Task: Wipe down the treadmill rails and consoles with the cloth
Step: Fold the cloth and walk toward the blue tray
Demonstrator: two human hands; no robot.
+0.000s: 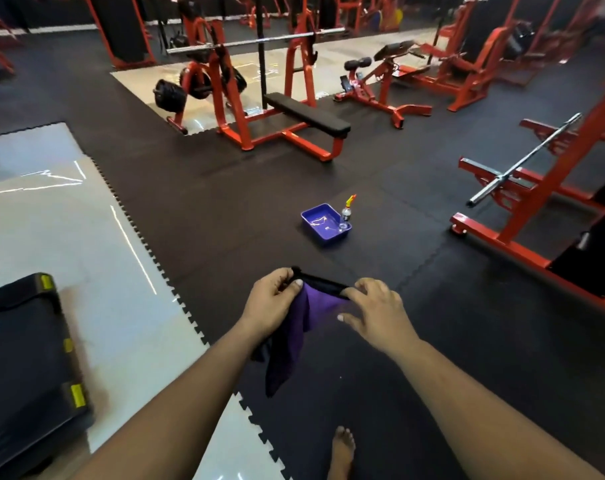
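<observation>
A purple cloth [296,336] with a dark edge hangs in front of me, over the black floor mat. My left hand [271,301] pinches its top left corner between thumb and fingers. My right hand [375,311] holds the dark top edge at the other end, fingers curled over it, so the edge is stretched between both hands. The rest of the cloth droops down below my left hand. The rear end of a black treadmill [27,358] with yellow tags sits at the lower left. Its rails and console are out of view.
A blue tray [320,232] with a small spray bottle [346,213] at its corner stands on the mat ahead. Red benches and racks [283,123] fill the back and right side [536,216]. Pale glossy floor tiles [69,230] lie at left. A bare foot [342,452] shows below.
</observation>
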